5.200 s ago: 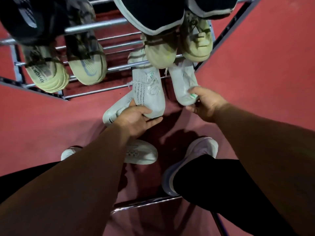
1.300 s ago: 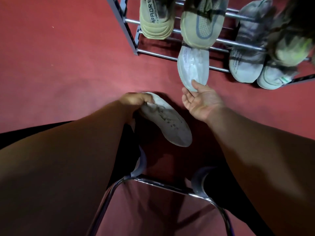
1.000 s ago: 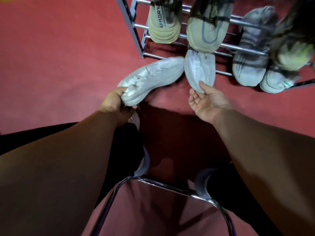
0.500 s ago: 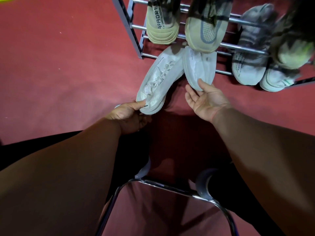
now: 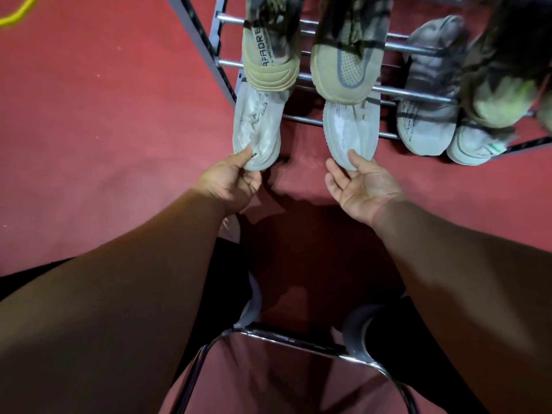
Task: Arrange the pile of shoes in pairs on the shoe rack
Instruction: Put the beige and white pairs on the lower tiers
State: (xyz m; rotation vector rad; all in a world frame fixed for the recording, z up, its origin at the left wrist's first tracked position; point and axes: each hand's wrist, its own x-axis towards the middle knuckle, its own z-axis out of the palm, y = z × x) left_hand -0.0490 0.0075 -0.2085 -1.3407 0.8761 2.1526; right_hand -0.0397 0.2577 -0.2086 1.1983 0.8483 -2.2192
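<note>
— Where's the pair?
— Shoe rack, bottom rail, left end. My left hand pinches the left white shoe at the heel; my right hand (fingers straight, palm up) touches the right white shoe.

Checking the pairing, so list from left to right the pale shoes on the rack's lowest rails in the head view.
First the left white shoe, pinched by the left hand → second white shoe, touched by the right hand → grey shoe → green-tabbed white shoe.

Tan shoes cover the far ends of both white shoes; the rack runs off-frame.
</note>
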